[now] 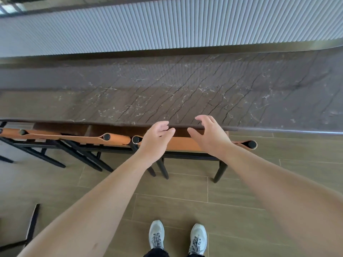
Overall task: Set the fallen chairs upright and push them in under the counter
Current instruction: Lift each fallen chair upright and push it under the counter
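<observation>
A chair with a tan leather back (182, 143) and black legs stands upright directly before me, tucked under the dark marble counter (185, 93). Above its backrest hover my left hand (157, 138) and my right hand (209, 136), both with loosely spread fingers and nothing in them. Whether either hand touches the backrest I cannot tell. A second upright chair (115, 139) stands to its left under the counter, and a third (22, 133) sits further left. Black legs of another chair (31, 227) show at the lower left edge, low by the floor.
Brown tiled floor (241, 191) lies under my grey shoes (178, 236). A ribbed pale panel (167, 26) rises behind the counter. The counter's front edge runs across the whole view.
</observation>
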### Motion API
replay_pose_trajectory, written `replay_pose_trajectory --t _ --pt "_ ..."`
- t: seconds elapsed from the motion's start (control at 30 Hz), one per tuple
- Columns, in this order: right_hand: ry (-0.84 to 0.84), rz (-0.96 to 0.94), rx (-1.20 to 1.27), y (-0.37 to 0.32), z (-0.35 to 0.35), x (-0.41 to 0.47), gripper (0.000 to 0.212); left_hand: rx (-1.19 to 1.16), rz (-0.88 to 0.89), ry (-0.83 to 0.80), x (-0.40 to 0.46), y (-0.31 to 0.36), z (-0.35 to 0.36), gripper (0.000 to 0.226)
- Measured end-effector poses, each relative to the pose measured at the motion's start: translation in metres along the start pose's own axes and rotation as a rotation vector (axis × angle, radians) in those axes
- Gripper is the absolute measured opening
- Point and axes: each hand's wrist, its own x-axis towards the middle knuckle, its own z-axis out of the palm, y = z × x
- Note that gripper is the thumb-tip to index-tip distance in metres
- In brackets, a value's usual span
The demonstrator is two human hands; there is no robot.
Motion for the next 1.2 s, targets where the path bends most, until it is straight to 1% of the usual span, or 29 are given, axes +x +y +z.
replay_pose_trajectory --t 0.07,0.17,0.2,0.3,0.4,0.53,0.67,0.83,0.9,1.0,1.13,1.2 --pt "-0.014 0.065 0.166 -0.016 0.000 -0.002 0.047 -0.157 -0.064 0.061 -0.007 0.010 -0.008 0.041" --pt "-0.039 0.141 0.389 -0.040 -0.001 -0.009 0.030 -0.475 -0.188 0.168 -0.017 0.020 -0.019 0.025" --pt "-0.044 0.156 0.471 -0.047 0.000 -0.012 0.027 -0.557 -0.219 0.192 -0.021 0.022 -0.023 0.022" --pt "-0.076 0.193 0.680 -0.071 0.003 -0.021 0.021 -0.673 -0.229 0.225 -0.032 0.019 -0.037 0.020" --pt "-0.115 0.198 0.796 -0.095 0.011 -0.031 0.018 -0.740 -0.225 0.245 -0.046 0.012 -0.053 0.020" --pt "-0.167 0.176 0.832 -0.127 0.028 -0.048 0.019 -0.816 -0.229 0.316 -0.071 -0.002 -0.082 0.026" --pt "-0.250 0.139 0.833 -0.159 0.050 -0.070 0.017 -0.815 -0.215 0.370 -0.110 -0.026 -0.116 0.037" --pt "-0.345 0.082 0.768 -0.208 0.093 -0.112 0.015 -0.840 -0.224 0.466 -0.173 -0.069 -0.160 0.025" --pt "-0.383 0.051 0.736 -0.228 0.113 -0.134 0.016 -0.864 -0.234 0.502 -0.203 -0.087 -0.176 0.028" --pt "-0.433 0.030 0.709 -0.256 0.145 -0.174 0.014 -0.888 -0.244 0.554 -0.257 -0.115 -0.198 0.041" --pt "-0.522 0.001 0.686 -0.293 0.190 -0.235 0.014 -0.923 -0.228 0.643 -0.340 -0.153 -0.228 0.037" --pt "-0.563 -0.025 0.679 -0.309 0.210 -0.265 0.014 -0.940 -0.232 0.688 -0.382 -0.173 -0.242 0.040"
